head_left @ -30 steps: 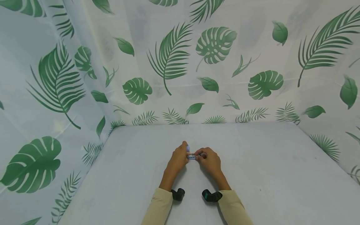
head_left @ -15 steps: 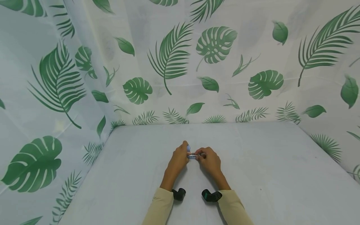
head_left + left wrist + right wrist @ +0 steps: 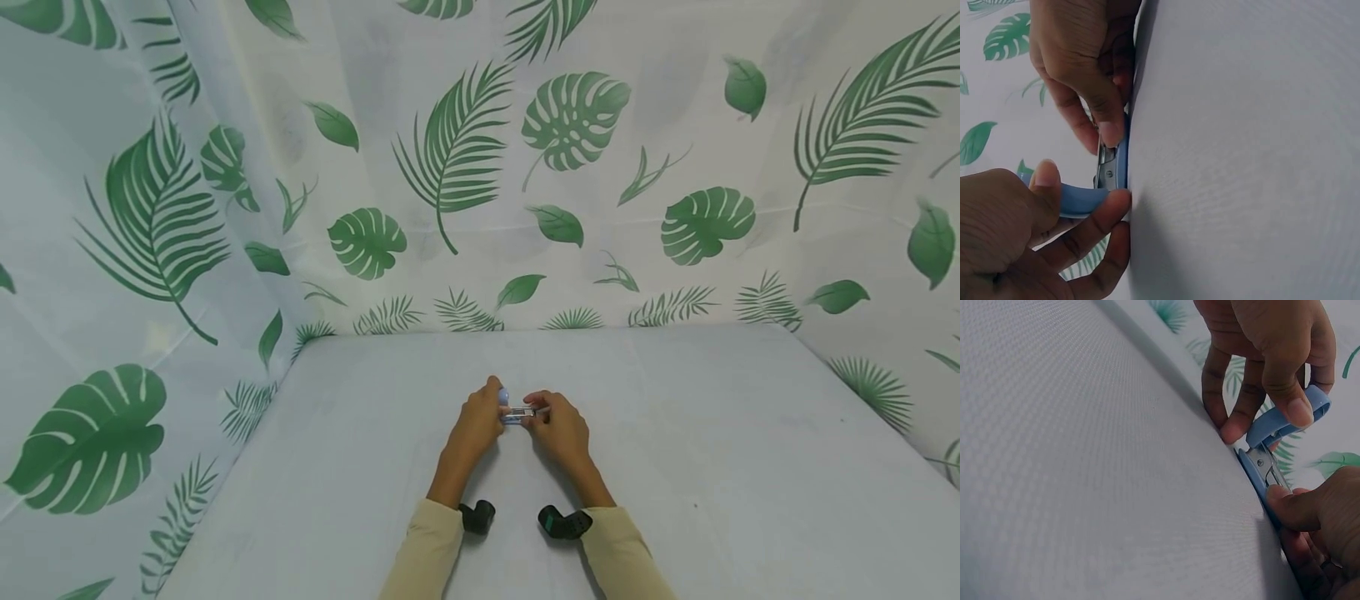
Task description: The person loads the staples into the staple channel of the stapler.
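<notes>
A small stapler with blue plastic parts and a metal rail [image 3: 1107, 170] lies on the table, its blue top cover [image 3: 1266, 428] swung up away from the blue base [image 3: 1251, 472]. My left hand [image 3: 478, 419] holds the raised cover between thumb and fingers, and its other fingertips reach down to the table by the hinge end. At the other end, my right hand [image 3: 562, 429] pinches the base and rail, thumb [image 3: 1282, 495] on top. Those fingers hide the stapler's front end. Whether staples sit in the rail cannot be made out.
The white table [image 3: 360, 467] extends around both hands. Behind it and to the sides hangs white cloth [image 3: 480, 275] printed with green leaves. Each wrist carries a black camera mount, such as the right one [image 3: 564, 522].
The right fingers have shifted slightly at the stapler's front end, and more of its metal rail shows between the hands. The left hand stays nearly still on the cover.
</notes>
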Demonstrator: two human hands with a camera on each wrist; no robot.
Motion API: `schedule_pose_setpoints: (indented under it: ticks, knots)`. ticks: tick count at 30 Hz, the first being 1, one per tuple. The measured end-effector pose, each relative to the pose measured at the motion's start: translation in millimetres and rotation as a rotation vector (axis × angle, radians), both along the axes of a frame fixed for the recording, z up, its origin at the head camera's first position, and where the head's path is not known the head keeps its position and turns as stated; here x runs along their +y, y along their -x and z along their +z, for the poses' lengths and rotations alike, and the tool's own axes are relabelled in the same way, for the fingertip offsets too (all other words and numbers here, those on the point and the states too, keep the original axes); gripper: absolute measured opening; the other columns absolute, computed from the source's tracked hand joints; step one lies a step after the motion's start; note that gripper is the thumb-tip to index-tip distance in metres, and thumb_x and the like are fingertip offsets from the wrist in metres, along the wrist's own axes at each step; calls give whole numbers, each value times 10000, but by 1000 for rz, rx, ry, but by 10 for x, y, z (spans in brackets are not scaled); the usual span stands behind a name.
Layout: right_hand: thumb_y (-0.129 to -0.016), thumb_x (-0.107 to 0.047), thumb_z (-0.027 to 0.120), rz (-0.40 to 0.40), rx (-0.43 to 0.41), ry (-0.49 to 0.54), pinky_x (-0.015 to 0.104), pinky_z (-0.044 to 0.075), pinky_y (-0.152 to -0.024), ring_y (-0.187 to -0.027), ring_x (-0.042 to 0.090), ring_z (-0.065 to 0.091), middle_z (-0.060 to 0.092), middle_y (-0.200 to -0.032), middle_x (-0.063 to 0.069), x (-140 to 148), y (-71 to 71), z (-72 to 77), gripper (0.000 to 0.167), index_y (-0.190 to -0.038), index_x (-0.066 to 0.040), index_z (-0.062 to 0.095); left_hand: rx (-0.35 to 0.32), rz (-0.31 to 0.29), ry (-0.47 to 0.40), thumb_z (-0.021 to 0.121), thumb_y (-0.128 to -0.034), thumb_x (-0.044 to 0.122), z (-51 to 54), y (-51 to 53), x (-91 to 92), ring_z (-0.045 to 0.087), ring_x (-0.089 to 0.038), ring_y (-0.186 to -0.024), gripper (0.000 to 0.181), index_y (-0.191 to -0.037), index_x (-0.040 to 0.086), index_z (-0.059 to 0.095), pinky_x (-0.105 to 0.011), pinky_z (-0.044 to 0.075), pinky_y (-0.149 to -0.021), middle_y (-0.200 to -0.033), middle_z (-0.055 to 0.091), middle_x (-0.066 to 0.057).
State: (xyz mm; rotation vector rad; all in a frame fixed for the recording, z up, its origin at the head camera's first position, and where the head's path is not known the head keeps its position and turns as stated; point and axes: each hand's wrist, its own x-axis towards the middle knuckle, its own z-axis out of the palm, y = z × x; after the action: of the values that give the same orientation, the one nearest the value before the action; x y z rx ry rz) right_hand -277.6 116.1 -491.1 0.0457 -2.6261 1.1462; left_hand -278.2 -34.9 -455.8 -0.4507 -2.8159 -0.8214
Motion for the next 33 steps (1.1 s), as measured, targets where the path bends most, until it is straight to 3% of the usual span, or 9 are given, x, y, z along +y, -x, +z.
schedule_pose_setpoints:
  ticks: [5, 12, 17, 22, 27, 33]
  knots:
    - [-802, -158, 796, 10, -10, -11, 286, 402, -614, -752, 154, 600, 628, -892, 54, 16, -6, 2, 170, -960, -116, 747, -24, -11, -24, 724, -864, 45, 16, 16, -10, 603, -167, -774, 312, -1073, 67, 492, -300, 481, -637, -927, 649, -71]
    - [-782, -159, 810, 28, -20, 7, 279, 412, -602, -676, 118, 578, 672, -785, 17, 41, 16, 22, 174, -926, -93, 737, -35, 1, -52, 736, -862, 106, -4, 54, -8, 627, -202, -831, 274, -1076, 30, 582, -331, 515, -702, -947, 667, -97]
    - [-782, -175, 810, 31, -17, -8, 284, 421, -624, -696, 113, 589, 677, -795, 8, 52, 31, 17, 179, -921, -98, 727, -48, 8, -50, 763, -833, 116, 21, 84, 2, 615, -198, -809, 281, -1054, 23, 616, -327, 514, -703, -917, 663, -87]
    - [-774, -180, 819, 25, 9, 2, 302, 434, -634, -720, 138, 626, 686, -806, 14, 55, 35, 36, 178, -905, -103, 726, -52, 6, 63, 733, -863, 156, 72, 99, 56, 656, -221, -913, 297, -1104, 29, 614, -328, 533, -755, -1012, 674, -89]
    - [-762, -184, 833, 21, 15, 4, 299, 439, -628, -716, 143, 646, 695, -805, 17, 54, 23, 49, 186, -894, -102, 731, 3, 5, 210, 733, -868, 165, 100, 76, 117, 673, -252, -974, 327, -1145, 35, 617, -337, 546, -787, -1069, 675, -87]
    - [-758, -161, 831, 12, 23, 6, 317, 467, -630, -730, 173, 671, 719, -836, 56, 51, 0, 33, 199, -905, -72, 730, 74, -21, 322, 722, -870, 205, 94, 45, 164, 687, -243, -953, 316, -1112, 25, 627, -320, 551, -777, -1048, 683, -95]
